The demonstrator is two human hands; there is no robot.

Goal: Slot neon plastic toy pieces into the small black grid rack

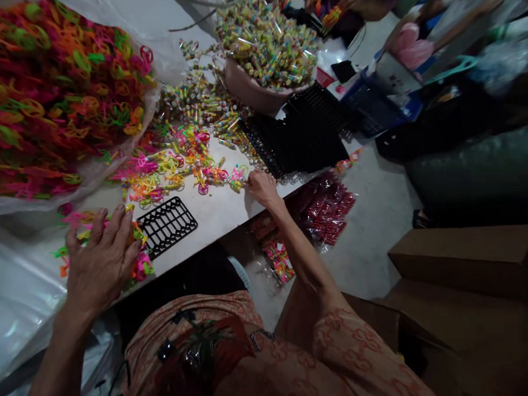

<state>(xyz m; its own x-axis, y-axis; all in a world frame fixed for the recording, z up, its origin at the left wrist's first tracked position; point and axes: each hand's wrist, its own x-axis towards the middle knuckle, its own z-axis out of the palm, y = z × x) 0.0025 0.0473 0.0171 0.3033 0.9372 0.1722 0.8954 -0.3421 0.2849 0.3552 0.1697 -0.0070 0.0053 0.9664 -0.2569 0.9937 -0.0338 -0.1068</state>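
Observation:
My left hand (100, 254) lies palm down with fingers outstretched over small bright plastic pieces (143, 266) at the table's near edge. Just right of it is a black plastic grid frame (172, 223), flat on the white table. My right hand (262, 187) is at the table's front edge with its fingers curled together. A small cluster of coloured plastic pieces (237, 176) is by its fingertips; what the fingers hold is hidden. Between the hands spreads a loose pile of neon plastic pieces (171, 166), mixed with small tubes in wrappers.
A big clear bag of neon plastic pieces (65, 101) stands at left. Behind are a heaped pink basin (251, 91), a stack of black frames (300, 136) and a blue basket (369, 110). Other people's hands work at the back. Cardboard boxes (465, 254) stand at right.

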